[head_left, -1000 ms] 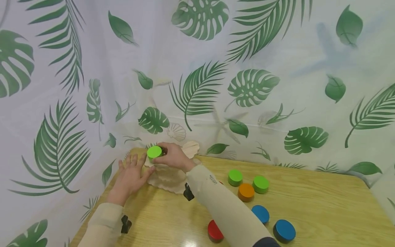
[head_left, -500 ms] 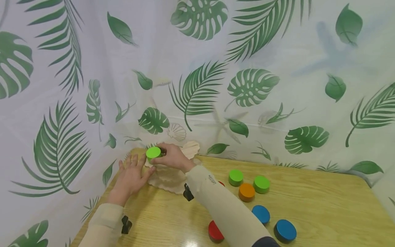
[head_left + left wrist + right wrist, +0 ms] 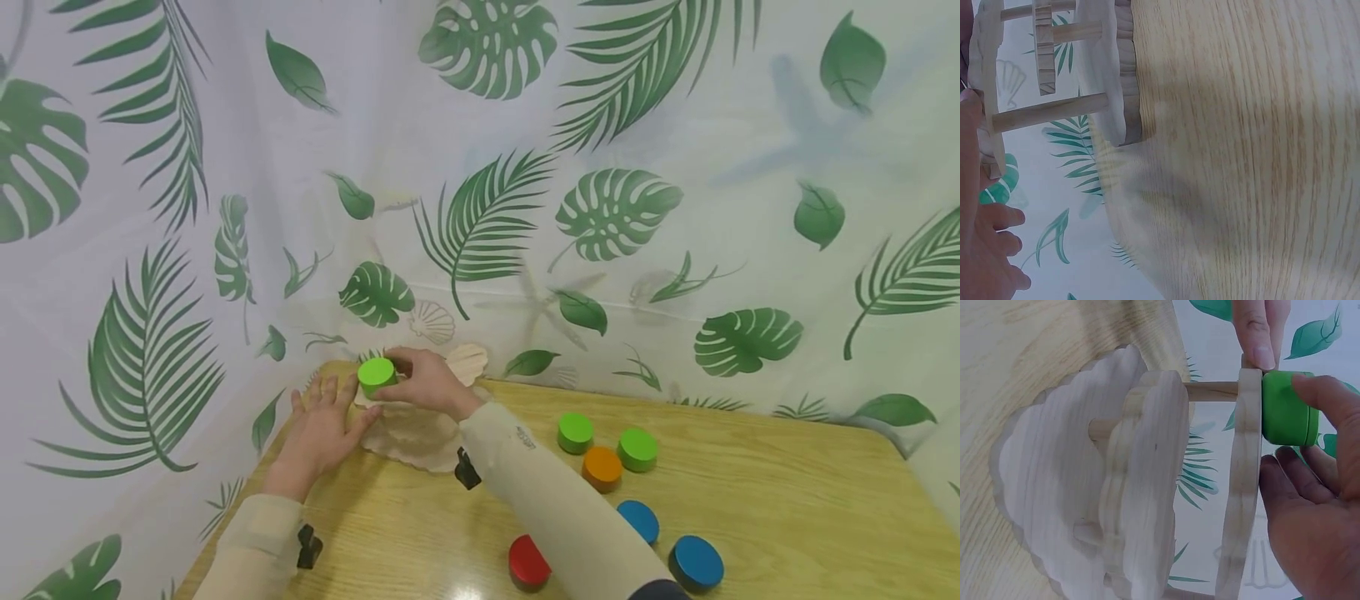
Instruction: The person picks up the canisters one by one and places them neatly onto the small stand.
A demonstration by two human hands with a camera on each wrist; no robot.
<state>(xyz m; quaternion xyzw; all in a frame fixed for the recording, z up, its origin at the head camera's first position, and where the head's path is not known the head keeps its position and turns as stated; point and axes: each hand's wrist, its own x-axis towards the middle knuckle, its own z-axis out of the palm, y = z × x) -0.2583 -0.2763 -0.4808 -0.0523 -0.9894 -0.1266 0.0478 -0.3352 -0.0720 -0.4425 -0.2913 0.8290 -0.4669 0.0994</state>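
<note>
A pale wooden tiered stand (image 3: 416,437) with wavy-edged boards stands at the table's far left corner. Round pegs join its bottom board (image 3: 1041,469), middle board (image 3: 1157,487) and narrow top board (image 3: 1244,481). My right hand (image 3: 431,385) grips a short green round block (image 3: 377,377) between thumb and fingers, its flat base against the top board in the right wrist view. My left hand (image 3: 318,433) lies beside the stand with fingers stretched out. Its thumb (image 3: 971,106) touches the top board's edge.
To the right on the wooden table (image 3: 787,492) stand two green round blocks (image 3: 575,432), an orange one (image 3: 602,469), two blue ones (image 3: 696,562) and a red one (image 3: 528,561) partly behind the right sleeve (image 3: 555,500). Leaf-printed cloth (image 3: 525,250) hangs behind and at left.
The head view shifts very slightly. Both hands stay nearly in place, and the right hand keeps its grip on the green round block at the top board.
</note>
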